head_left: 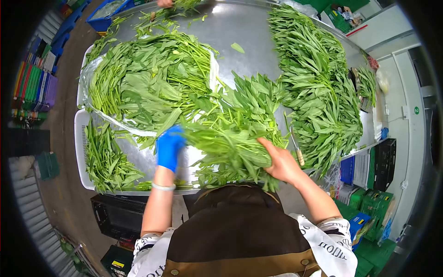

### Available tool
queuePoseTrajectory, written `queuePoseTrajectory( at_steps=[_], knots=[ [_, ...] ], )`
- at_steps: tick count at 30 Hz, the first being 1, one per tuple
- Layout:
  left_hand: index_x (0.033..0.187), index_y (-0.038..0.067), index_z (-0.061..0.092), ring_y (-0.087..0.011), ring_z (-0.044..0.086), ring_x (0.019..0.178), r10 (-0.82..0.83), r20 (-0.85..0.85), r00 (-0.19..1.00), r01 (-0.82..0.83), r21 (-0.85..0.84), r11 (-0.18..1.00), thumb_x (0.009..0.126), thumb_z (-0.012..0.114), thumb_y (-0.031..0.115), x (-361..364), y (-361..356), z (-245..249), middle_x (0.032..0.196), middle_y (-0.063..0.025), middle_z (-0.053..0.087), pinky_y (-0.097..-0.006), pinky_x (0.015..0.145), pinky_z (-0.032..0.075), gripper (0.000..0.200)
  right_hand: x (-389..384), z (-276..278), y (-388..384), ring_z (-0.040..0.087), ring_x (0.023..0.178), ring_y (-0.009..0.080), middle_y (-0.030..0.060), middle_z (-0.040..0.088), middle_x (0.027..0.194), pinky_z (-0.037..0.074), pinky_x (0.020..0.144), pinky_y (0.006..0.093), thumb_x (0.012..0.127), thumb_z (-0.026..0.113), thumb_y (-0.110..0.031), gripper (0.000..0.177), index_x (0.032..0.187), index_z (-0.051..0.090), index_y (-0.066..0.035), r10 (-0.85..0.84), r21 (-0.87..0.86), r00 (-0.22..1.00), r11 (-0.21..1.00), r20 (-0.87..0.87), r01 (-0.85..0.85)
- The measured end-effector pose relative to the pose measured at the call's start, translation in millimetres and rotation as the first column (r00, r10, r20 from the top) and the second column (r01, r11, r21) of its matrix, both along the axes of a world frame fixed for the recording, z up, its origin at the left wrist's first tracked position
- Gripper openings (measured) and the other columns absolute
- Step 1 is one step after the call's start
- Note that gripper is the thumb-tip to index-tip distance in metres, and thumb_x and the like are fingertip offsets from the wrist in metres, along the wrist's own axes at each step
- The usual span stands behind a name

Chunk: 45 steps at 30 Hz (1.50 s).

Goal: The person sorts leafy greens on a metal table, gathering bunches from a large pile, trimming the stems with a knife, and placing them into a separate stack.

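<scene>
Both hands are gripping one bundle of leafy greens [230, 143] at the centre of the frame, lying across the near edge of the steel table [244, 32]. The left hand [170, 147], wearing a blue glove, is curling down over the stem end. The right hand [281, 164], bare, is clasping the leafy end with its fingers buried among the leaves, so how far they are closing cannot be fully read. A wooden-handled knife [297, 150] is lying on the table just beside the right hand, untouched. A heap of greens on a plastic sheet [152, 78] is sitting at upper left, a long pile [318, 92] is running down the right of the frame, and a white tray [80, 152] at lower left is holding loose stems. Another person's hand [165, 3] is working at the top edge. Judged from this, the person is gathering and evening up a bunch. A next move is calling for a firm two-handed hold so no stems are slipping, and care around the knife.
</scene>
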<state>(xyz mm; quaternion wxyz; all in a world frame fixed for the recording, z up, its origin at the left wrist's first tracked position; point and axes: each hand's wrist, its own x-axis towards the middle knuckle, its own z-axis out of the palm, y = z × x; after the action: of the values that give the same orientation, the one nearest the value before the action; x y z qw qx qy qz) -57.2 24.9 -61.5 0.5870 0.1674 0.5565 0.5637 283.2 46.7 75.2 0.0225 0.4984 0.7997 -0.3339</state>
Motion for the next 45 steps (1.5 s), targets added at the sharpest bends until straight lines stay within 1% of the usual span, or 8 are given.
queuePoseTrajectory(
  at_steps=[3, 9, 17, 20, 25, 34, 39, 45],
  knots=[
    [0.114, 0.003, 0.063, -0.0114, 0.061, 0.077, 0.153, -0.043, 0.987, -0.153, 0.004, 0.988, 0.083, 0.066, 0.007, -47, 0, -3, 0.094, -0.0031, 0.067, -0.0241, 0.072, 0.050, 0.032, 15, 14, -7, 0.060, 0.098, 0.0403, 0.0223, 0.060, 0.116, 0.051, 0.080, 0.0450, 0.062, 0.073, -0.003, 0.085, 0.138, 0.037, -0.013, -0.022, 0.069, 0.999, 0.997, -0.025, 0.024],
    [0.121, 0.004, 0.060, -0.0154, 0.061, 0.099, -0.575, -0.498, 0.649, 0.757, 0.349, 0.553, 0.079, 0.068, 0.007, 49, 11, 68, 0.108, -0.0087, 0.066, -0.0261, 0.086, 0.048, 0.043, -4, 4, -11, 0.063, 0.088, 0.0355, 0.0159, 0.063, 0.101, 0.052, 0.071, 0.0431, 0.058, 0.070, 0.000, 0.085, 0.137, 0.038, -0.010, 0.182, 0.129, 0.983, 0.974, 0.026, -0.184],
    [0.115, 0.002, 0.062, -0.0192, 0.064, 0.091, 0.072, -0.101, 0.992, -0.074, -0.017, 0.997, 0.087, 0.063, 0.008, -18, 19, 36, 0.106, -0.0074, 0.066, -0.0313, 0.081, 0.052, 0.028, 22, 18, -24, 0.062, 0.081, 0.0341, 0.0129, 0.060, 0.088, 0.051, 0.066, 0.0424, 0.057, 0.070, 0.000, 0.088, 0.138, 0.037, -0.009, 0.113, 0.187, 0.993, 0.976, -0.022, -0.107],
    [0.118, 0.002, 0.061, -0.0199, 0.063, 0.095, -0.212, 0.154, 0.965, 0.209, 0.038, 0.977, 0.085, 0.066, 0.009, 3, 17, 61, 0.111, -0.0071, 0.065, -0.0316, 0.086, 0.050, 0.034, 19, 14, -25, 0.062, 0.080, 0.0336, 0.0123, 0.059, 0.087, 0.051, 0.065, 0.0421, 0.056, 0.070, 0.000, 0.088, 0.137, 0.037, -0.009, 0.152, 0.222, 0.988, 0.964, -0.020, -0.144],
    [0.113, 0.003, 0.065, -0.0156, 0.061, 0.097, -0.649, -0.590, 0.481, 0.814, 0.025, 0.581, 0.078, 0.069, 0.001, 69, 3, 82, 0.105, -0.0056, 0.067, -0.0309, 0.085, 0.050, 0.035, 4, 16, -20, 0.063, 0.081, 0.0339, 0.0135, 0.060, 0.092, 0.051, 0.066, 0.0422, 0.057, 0.071, -0.001, 0.090, 0.139, 0.036, -0.009, 0.242, 0.128, 0.969, 0.960, 0.056, -0.248],
    [0.107, 0.001, 0.065, -0.0129, 0.062, 0.086, 0.028, -0.219, 0.975, -0.031, -0.011, 0.999, 0.082, 0.069, 0.010, -3, 16, 60, 0.095, -0.0054, 0.067, -0.0271, 0.080, 0.049, 0.027, 19, 23, -27, 0.059, 0.099, 0.0432, 0.0255, 0.057, 0.121, 0.050, 0.084, 0.0455, 0.061, 0.068, 0.000, 0.089, 0.141, 0.035, -0.019, -0.208, -0.225, 0.975, 0.956, -0.077, 0.186],
    [0.113, -0.001, 0.061, -0.0147, 0.060, 0.098, -0.764, -0.097, 0.637, 0.770, 0.121, 0.627, 0.079, 0.071, 0.006, 44, -5, 83, 0.104, -0.0076, 0.066, -0.0304, 0.088, 0.048, 0.036, 1, 21, -25, 0.058, 0.102, 0.0435, 0.0235, 0.059, 0.118, 0.049, 0.088, 0.0431, 0.062, 0.068, -0.001, 0.088, 0.141, 0.034, -0.018, -0.169, -0.204, 0.984, 0.967, -0.054, 0.155],
    [0.104, 0.001, 0.067, -0.0154, 0.063, 0.092, -0.403, -0.031, 0.915, 0.401, -0.057, 0.914, 0.084, 0.064, 0.009, 53, 6, 72, 0.103, -0.0080, 0.066, -0.0290, 0.078, 0.051, 0.022, 16, 14, -23, 0.053, 0.119, 0.0349, 0.0213, 0.053, 0.129, 0.041, 0.099, 0.0360, 0.062, 0.067, -0.001, 0.082, 0.139, 0.037, -0.006, -0.342, -0.302, 0.923, 0.911, -0.174, 0.281]
  ],
)
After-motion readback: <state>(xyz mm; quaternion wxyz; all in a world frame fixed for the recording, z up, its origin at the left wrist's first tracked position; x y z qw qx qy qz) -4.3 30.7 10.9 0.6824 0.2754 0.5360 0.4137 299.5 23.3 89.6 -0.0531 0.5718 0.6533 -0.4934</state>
